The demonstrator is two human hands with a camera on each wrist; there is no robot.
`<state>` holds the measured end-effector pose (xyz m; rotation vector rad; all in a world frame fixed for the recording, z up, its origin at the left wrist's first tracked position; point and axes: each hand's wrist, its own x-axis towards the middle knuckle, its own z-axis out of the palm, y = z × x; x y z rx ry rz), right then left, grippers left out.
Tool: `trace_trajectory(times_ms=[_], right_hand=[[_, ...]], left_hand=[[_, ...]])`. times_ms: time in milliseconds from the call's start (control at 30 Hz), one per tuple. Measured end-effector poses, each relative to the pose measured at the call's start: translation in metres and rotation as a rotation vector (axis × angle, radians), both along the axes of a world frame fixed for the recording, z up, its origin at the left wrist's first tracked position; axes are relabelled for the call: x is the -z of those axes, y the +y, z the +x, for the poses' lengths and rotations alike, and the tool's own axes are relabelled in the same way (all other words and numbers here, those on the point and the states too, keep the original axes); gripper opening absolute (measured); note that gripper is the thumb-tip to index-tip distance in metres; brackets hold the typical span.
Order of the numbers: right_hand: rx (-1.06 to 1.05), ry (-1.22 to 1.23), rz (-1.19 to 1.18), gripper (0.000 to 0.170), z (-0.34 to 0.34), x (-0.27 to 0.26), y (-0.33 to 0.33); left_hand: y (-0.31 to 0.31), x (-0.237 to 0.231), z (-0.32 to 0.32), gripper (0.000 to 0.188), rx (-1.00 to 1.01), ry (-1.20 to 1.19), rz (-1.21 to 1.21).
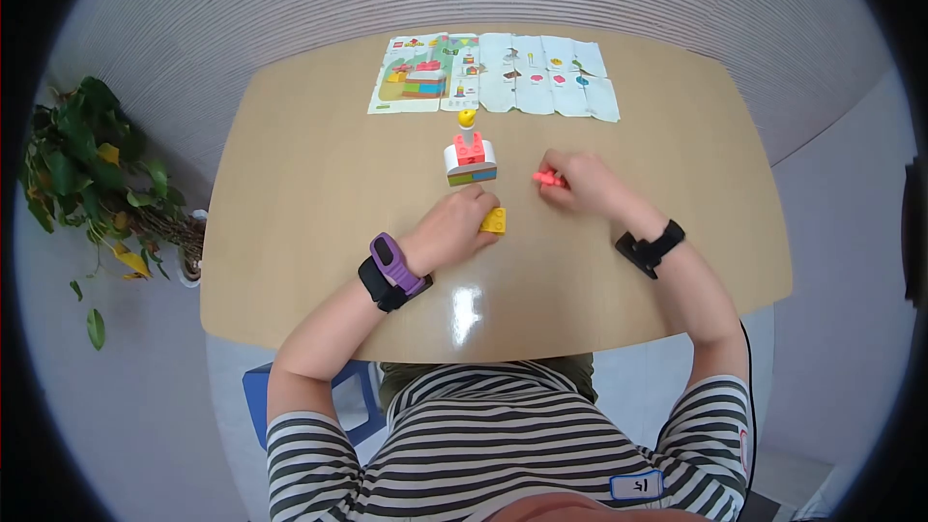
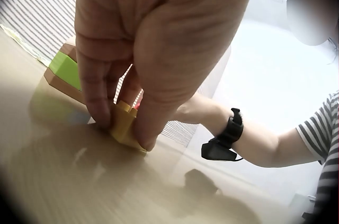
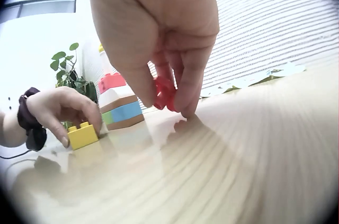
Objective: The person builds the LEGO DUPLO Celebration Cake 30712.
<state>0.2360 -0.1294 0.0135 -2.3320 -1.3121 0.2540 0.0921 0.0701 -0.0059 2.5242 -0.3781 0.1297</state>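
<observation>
A yellow toy brick (image 1: 494, 221) with round studs sits low at the tabletop (image 1: 309, 155), pinched between the thumb and fingers of the left hand (image 1: 447, 230), which are parted only by the brick's width. In the head view it lies between 5 and 6 o'clock from a small tower of bricks (image 1: 471, 148), near it but apart. The right hand (image 1: 588, 184) pinches a small coral-red piece (image 1: 548, 179) between thumb and curled fingers; its full shape is hidden. This piece is at 4 o'clock from the tower.

The tower stands upright: brown layers with green and blue bricks between them, then a white rounded part, a coral brick, a pale pillar and a yellow top. At 12 o'clock from it a creased, illustrated instruction sheet (image 1: 493, 77) lies spread out. A purple wristband (image 1: 391, 266) is on the left wrist, a black strap (image 1: 652, 249) on the right. Farther out, a leafy plant (image 1: 106, 159) is at 9 o'clock and a blue stool (image 1: 256, 396) near 7 o'clock.
</observation>
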Motion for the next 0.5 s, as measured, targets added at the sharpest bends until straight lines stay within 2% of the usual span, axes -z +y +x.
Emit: trace_trajectory(times_ms=[67, 200, 267, 367, 500], right_hand=[[-0.083, 0.022, 0.091, 0.019, -0.021, -0.004, 0.002], [-0.204, -0.101, 0.176, 0.02, -0.056, -0.004, 0.015], [-0.254, -0.172, 0.241, 0.02, -0.063, 0.0, 0.021], [-0.261, -0.285, 0.113, 0.016, -0.067, 0.005, 0.027], [-0.302, -0.459, 0.157, 0.024, -0.068, 0.024, 0.028]], left_hand=[[0.0, 0.0, 0.0, 0.036, 0.007, -0.003, 0.0], [0.0, -0.011, 0.0, 0.038, -0.031, 0.14, -0.077], [0.002, -0.008, 0.001, 0.036, -0.02, 0.107, -0.131], [0.004, -0.006, 0.001, 0.035, -0.035, 0.105, -0.16], [0.005, -0.003, 0.001, 0.034, -0.056, 0.115, -0.187]])
